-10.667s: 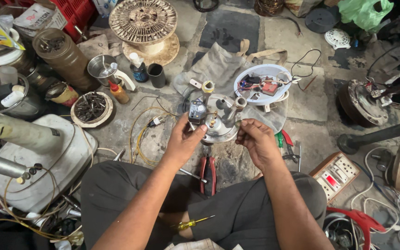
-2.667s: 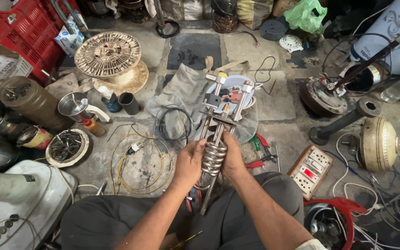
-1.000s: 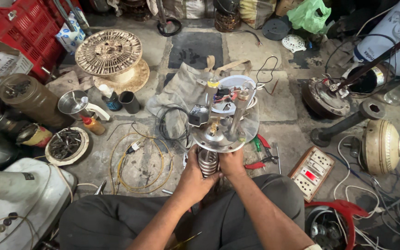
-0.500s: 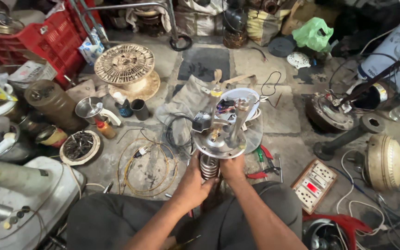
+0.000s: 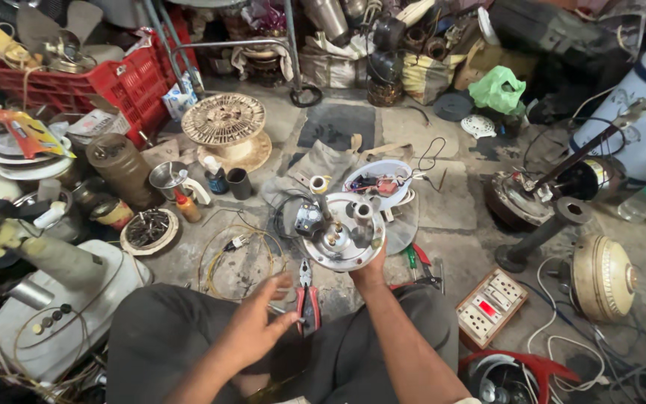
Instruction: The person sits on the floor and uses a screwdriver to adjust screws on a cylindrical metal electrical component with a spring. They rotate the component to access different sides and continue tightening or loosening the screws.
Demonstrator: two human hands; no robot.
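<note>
1. Right now my right hand [image 5: 371, 271] holds up a round metal motor housing [image 5: 342, 239] from beneath, fingers closed under its rim; the disc faces up, with a shaft and small parts standing on it.
2. My left hand [image 5: 252, 325] is free, fingers spread loosely apart, gripping nothing, hovering above my lap.
3. Just past my left fingertips, red-handled pliers [image 5: 307, 299] lie on the floor.
4. Beyond the pliers, a loop of yellow wire [image 5: 237, 262] sits on the concrete.
5. To the right of my right fingers lies a white switchboard with sockets [image 5: 490, 307].
6. Farther ahead, beyond the housing, stands a wooden wire spool [image 5: 224, 123], with a red plastic crate [image 5: 91, 78] to its left.
</note>
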